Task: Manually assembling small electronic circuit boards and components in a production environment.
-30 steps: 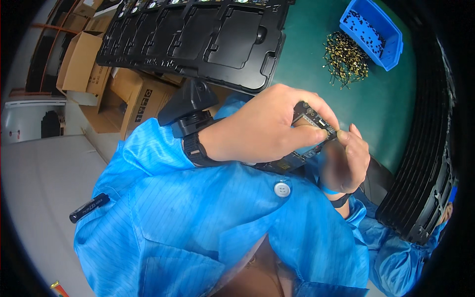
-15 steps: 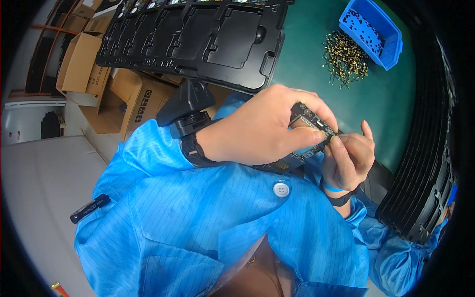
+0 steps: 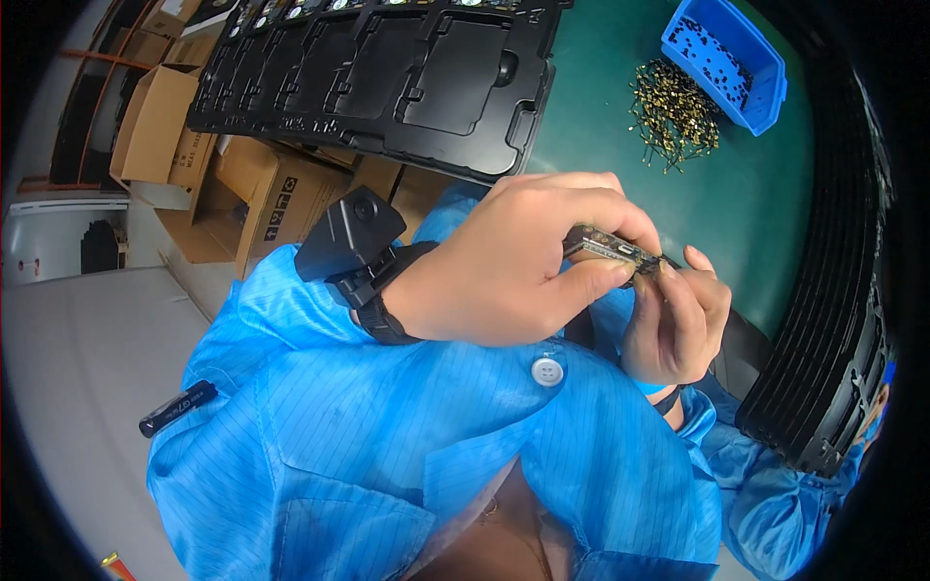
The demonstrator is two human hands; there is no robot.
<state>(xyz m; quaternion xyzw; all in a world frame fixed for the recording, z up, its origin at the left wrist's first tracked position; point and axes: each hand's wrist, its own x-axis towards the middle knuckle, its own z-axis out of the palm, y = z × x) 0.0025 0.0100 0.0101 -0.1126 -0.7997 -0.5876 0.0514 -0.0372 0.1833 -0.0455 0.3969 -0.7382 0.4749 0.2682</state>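
Observation:
A small dark circuit board (image 3: 603, 244) with metal parts along its rim is gripped by my left hand (image 3: 518, 259), thumb below and fingers over the top. It is tilted so that mostly its edge shows. My right hand (image 3: 686, 324) meets the board's right end, with thumb and fingertips pinched together there. Whatever tiny piece lies between those fingertips is too small to make out. Beyond the hands, a pile of small gold-and-black parts (image 3: 670, 116) rests on the green tabletop (image 3: 591, 126).
A blue bin (image 3: 770, 108) with small black pieces stands behind the pile. A black moulded tray (image 3: 455, 82) with recesses lies at the far left. Black trays (image 3: 823, 368) are stacked at right. Cardboard boxes (image 3: 291, 198) sit lower left; another person's blue sleeve (image 3: 775, 513) shows at lower right.
The circuit board has turned from showing its face to nearly edge-on. My left wrist has rolled with it and lowered slightly. My right fingers stay at the board's end.

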